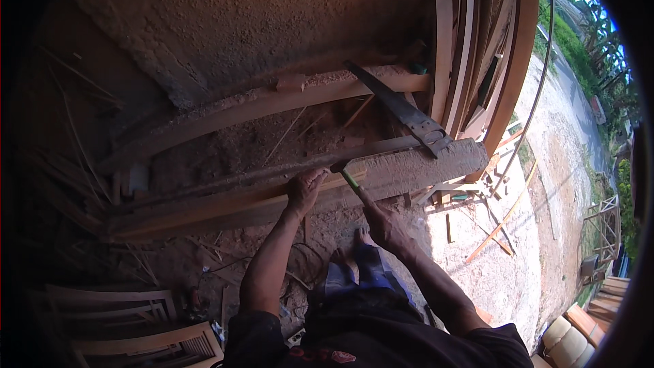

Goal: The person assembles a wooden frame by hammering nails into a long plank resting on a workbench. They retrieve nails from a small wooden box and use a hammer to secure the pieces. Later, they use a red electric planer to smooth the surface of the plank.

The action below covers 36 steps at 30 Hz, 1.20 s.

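Note:
My right hand point(388, 227) is wrapped round the green handle of a hammer point(351, 180). The hammer's dark head is low over a thick wooden bench point(436, 168), close beside my left fingertips. My left hand point(304, 191) is closed in a pinch at the bench top; what it grips is too small to make out. A light wooden strip point(279, 194) runs along the bench under and beside that hand. Beyond the hammer, a handsaw point(402, 110) lies across from the bench to a rear beam, its handle at the bench's right end.
A long rear beam point(272, 104) runs along the rough wall. Several boards point(470, 61) stand upright at the right, near sunlit ground with wood scraps point(497, 232). Wooden frames point(150, 344) are stacked at the lower left. My feet point(364, 235) are just below the bench.

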{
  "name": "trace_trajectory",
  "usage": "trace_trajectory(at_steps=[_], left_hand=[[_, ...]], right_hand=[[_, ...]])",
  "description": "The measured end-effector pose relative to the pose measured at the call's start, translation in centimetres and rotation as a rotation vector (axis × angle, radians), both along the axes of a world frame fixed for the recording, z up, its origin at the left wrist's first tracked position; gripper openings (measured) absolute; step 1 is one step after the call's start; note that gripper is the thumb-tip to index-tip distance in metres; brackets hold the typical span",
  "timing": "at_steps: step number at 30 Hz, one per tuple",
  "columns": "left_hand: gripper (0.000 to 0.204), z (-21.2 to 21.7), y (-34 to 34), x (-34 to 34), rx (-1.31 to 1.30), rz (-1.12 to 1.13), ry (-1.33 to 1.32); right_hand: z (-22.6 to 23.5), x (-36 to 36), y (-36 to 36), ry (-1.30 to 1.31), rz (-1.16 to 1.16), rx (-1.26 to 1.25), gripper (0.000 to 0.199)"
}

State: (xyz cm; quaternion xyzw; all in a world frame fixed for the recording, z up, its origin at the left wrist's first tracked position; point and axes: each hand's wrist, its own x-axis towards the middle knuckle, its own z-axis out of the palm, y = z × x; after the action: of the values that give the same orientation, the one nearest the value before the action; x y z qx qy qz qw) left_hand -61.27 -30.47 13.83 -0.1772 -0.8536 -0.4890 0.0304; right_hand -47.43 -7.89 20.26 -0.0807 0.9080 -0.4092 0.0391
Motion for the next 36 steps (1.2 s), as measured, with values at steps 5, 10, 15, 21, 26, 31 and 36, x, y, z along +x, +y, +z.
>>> trace_trajectory(at_steps=[5,10,15,21,26,31,36], left_hand=[[0.02,0.6,0.1,0.3,0.023,0.007,-0.053],[0.022,0.0,-0.3,0.1,0.002,0.002,-0.047],[0.021,0.5,-0.2,0.1,-0.051,-0.002,-0.001],[0.019,0.3,-0.4,0.1,-0.023,0.007,-0.037],[0.021,-0.1,-0.3,-0.1,-0.082,-0.017,0.02],[0.017,-1.5,-0.6,0.1,0.003,0.025,0.088],[0.015,-1.2,-0.2,-0.1,-0.043,0.011,0.189]], right_hand=[[-0.7,-0.8,-0.2,0.046,0.007,0.025,0.064],[-0.6,-1.4,-0.4,0.057,0.025,0.02,0.064],[-1.2,-1.6,-0.3,0.044,0.035,0.063,0.067],[0.3,-1.9,-0.9,0.023,0.061,0.052,0.072],[0.2,-2.2,-0.6,0.024,0.064,0.058,0.072],[2.0,-1.9,-1.4,0.096,0.077,0.099,0.072],[1.3,-2.7,-0.7,-0.023,0.116,0.182,0.073]])
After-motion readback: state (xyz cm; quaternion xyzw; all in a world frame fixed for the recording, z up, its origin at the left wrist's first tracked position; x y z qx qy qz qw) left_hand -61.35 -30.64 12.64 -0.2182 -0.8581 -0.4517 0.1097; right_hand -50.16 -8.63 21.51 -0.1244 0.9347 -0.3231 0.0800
